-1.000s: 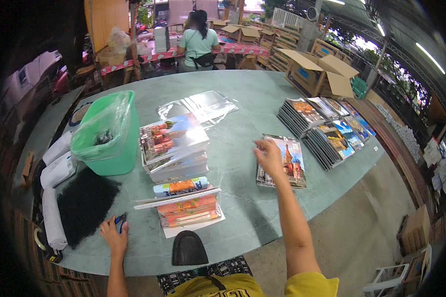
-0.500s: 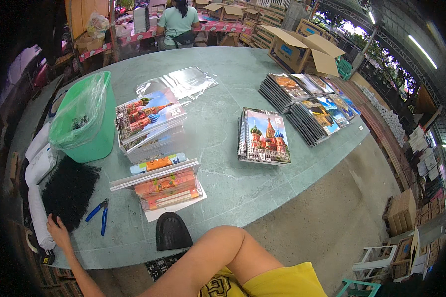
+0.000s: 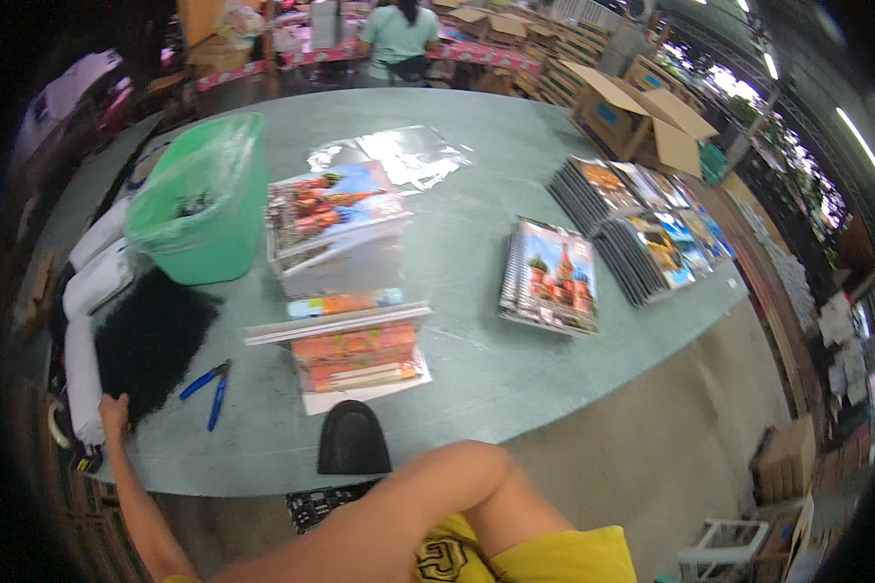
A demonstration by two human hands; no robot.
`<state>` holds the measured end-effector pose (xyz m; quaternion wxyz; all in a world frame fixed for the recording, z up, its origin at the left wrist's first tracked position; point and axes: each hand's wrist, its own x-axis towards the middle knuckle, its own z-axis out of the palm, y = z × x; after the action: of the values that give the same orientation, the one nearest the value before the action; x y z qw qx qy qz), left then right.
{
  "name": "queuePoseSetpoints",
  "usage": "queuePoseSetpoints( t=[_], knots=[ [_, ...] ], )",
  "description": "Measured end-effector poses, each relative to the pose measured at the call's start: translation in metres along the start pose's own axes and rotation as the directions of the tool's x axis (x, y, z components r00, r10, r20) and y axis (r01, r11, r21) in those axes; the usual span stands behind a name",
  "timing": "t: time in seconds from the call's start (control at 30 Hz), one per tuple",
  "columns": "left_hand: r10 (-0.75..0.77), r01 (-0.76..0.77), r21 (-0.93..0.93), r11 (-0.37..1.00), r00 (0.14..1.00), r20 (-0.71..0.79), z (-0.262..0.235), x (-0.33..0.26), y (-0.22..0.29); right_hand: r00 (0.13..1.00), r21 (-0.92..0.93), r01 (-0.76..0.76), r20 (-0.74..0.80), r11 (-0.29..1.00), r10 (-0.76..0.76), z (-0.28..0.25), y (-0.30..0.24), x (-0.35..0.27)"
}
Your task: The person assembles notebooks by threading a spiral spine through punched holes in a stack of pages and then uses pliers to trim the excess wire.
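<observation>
My left hand [image 3: 114, 416] reaches to the lower left of the table, fingers drawn together at the edge of a pile of thin black strands [image 3: 160, 335]. Whatever is between those fingers is too small and blurred to make out. A long white padded roll [image 3: 85, 374] lies beside the hand. To its right rest blue-handled cutters [image 3: 218, 400]. My right arm is bent across the lower part of the view, its hand out of sight. Spiral-bound notebooks with a colourful cathedral cover [image 3: 554, 277] are stacked at mid-table.
A green bin [image 3: 204, 238] lined with clear plastic stands at the left. Near it are another notebook stack [image 3: 335, 209], clear plastic sheets [image 3: 408, 155] and a notebook standing on edge [image 3: 340, 324]. A black rounded object [image 3: 354, 442] sits at the front edge. More notebooks [image 3: 632, 248] and an open carton [image 3: 617, 126] are right.
My left hand's spread fingers have drawn together at the lower edge of the black pile. The view has shifted, moving the table's contents rightward and slightly up in the picture.
</observation>
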<state>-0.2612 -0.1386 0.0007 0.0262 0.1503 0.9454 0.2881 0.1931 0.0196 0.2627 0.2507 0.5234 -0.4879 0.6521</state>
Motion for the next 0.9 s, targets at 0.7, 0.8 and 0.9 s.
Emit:
queuePoseSetpoints(
  t=[0.7,0.8,0.9],
  knots=[
    [0.068,-0.028,0.215,0.976,0.981,-0.182,-0.045,-0.045,0.067,0.646,-0.701,-0.479,-0.689,-0.528,0.329,-0.134,0.017,-0.116],
    [0.014,-0.103,-0.222,0.969,0.928,-0.371,-0.059,-0.048,0.084,0.651,-0.705,-0.518,-0.692,-0.484,0.312,-0.142,0.014,-0.120],
    [0.220,-0.261,-0.053,0.964,0.892,-0.394,-0.024,-0.047,0.020,0.631,-0.713,-0.465,-0.683,-0.525,0.368,-0.128,0.027,-0.106]
  ],
)
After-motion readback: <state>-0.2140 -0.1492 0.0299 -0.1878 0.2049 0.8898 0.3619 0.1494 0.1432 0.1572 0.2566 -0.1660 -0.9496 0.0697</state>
